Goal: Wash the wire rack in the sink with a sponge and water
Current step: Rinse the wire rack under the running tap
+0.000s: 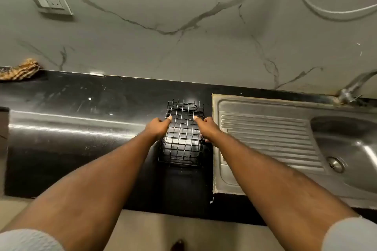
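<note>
The rack (182, 135) is not in the sink (216, 169) but just left of it, over the black counter (81, 161), its long side running alongside the sink's left rim. It is a black wire grid with short sides, seen from above. Whether it stands on the counter or is held just clear of it cannot be told. Both hands are closed on it. The left hand (157, 129) grips the edge farther from the sink, thumb laid across the top wires and fingers curled down the side. The right hand (208, 129) grips the edge nearer the sink in the same way, its lower fingers showing at the rack's side, close to the sink's rim. Both forearms reach forward, with pale sleeves (350, 234) at the bottom corners. The sink is steel: a ribbed drainboard (265, 135) lies on the side next to the rack, and beyond it, at the right edge, is the basin (359, 149) with its drain (335, 164). A tap (351, 91) rises at the sink's back rim, against the marbled wall (183, 51). High above the sink a white cable (318, 7) loops across that wall. Far left of the sink, a socket (50, 0) is set in the wall, and below it a brown patterned cloth (20, 69) lies at the back of the counter. Light glares off the counter in a long streak left of the rack.
</note>
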Tool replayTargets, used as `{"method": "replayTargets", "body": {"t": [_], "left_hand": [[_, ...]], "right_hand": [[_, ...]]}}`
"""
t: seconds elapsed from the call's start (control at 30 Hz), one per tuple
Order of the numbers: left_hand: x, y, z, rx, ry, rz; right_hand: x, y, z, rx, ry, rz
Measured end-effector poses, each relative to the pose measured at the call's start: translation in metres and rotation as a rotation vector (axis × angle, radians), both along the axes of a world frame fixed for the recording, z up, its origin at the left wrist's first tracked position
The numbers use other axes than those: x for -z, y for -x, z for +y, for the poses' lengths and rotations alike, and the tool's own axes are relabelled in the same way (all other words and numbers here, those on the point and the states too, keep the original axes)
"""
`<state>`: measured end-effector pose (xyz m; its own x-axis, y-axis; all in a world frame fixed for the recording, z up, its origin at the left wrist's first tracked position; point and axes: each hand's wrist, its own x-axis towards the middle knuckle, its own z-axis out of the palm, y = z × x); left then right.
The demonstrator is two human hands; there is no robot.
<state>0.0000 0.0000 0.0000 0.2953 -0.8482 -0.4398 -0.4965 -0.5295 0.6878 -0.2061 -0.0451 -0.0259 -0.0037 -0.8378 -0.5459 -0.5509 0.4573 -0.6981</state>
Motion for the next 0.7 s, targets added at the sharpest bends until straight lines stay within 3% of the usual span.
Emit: {"method": "replayTargets", "body": {"t": [0.13, 0.3, 0.7], "left_hand": [[0.008, 0.002, -0.007, -0.073, -0.087, 0.203], [0.003, 0.019, -0.010, -0.112, -0.059, 0.320], [-0.044, 0.113, -0.026, 0.080, 0.002, 0.372]], "right_hand": [[-0.004, -0.002, 0.002, 0.107, 0.000, -0.068], [-0.016, -0.005, 0.008, 0.128, 0.049, -0.065], [-0.033, 0.080, 0.009, 0.270, 0.141, -0.049]]}}
